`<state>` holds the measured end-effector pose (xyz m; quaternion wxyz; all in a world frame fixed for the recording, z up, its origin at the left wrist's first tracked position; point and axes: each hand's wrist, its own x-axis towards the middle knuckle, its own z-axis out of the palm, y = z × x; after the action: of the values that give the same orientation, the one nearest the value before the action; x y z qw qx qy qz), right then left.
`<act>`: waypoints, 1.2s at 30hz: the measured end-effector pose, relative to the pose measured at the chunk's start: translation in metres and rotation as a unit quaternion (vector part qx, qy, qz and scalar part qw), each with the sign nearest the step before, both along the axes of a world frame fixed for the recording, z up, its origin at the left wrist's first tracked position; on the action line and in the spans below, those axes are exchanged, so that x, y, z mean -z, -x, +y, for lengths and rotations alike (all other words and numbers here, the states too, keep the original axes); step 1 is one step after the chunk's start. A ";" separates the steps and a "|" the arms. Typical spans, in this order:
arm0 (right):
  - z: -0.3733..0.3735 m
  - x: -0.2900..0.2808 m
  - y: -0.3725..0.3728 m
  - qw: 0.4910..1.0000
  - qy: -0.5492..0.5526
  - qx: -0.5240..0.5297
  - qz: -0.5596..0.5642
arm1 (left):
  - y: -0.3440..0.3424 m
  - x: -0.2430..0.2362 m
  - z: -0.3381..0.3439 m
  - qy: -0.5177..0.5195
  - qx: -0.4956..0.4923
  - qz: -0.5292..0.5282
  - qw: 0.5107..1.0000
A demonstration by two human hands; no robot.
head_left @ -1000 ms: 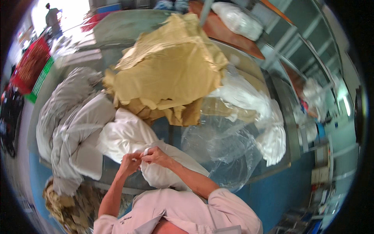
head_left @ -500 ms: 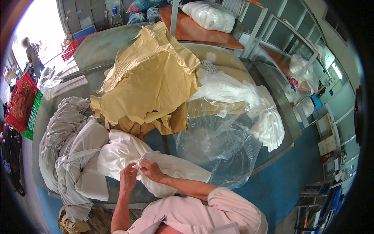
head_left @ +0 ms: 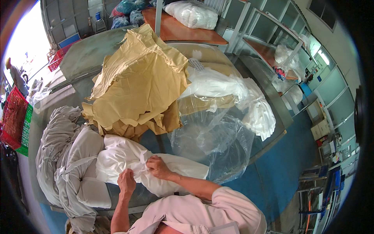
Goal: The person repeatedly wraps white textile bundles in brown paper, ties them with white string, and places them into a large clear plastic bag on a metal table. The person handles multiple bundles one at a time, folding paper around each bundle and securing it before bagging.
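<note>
A white cloth bundle lies on the table in front of me, drawn in at its middle by a white cloth strip. My left hand pinches one part of that strip at the bundle's near side. To its right, my right hand is closed on another part, knuckles up. The strip runs between the two hands; whether it is knotted I cannot tell. Left of the bundle rests a light grey cloth bundle, also tied round with a strip.
Large crumpled tan sheets are heaped beyond the bundle. Clear plastic film and gathered white cloth lie to the right on the table. A red and green crate stands far left, near a person.
My hands have moved apart, drawing the strip out between them. The whole view has shifted slightly, and the distant person appears farther left.
</note>
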<state>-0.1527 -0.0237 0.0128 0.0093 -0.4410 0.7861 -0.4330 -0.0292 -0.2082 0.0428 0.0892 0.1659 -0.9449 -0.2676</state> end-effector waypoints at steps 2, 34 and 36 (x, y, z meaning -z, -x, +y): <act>0.020 0.008 0.002 0.999 -0.030 0.015 0.002 | -0.015 0.010 0.003 0.014 -0.007 0.031 0.999; 0.462 -0.290 0.043 0.996 0.037 0.078 0.020 | 0.141 -0.200 0.291 -0.780 0.001 0.328 0.533; 0.506 -0.317 0.048 0.979 0.112 0.147 0.084 | 0.197 -0.235 0.339 -0.800 0.125 0.283 0.514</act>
<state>-0.2005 0.4819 0.3300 -0.1694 -0.3536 0.7870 -0.4763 -0.2260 0.1307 0.2780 0.1468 -0.0370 -0.2667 -0.9518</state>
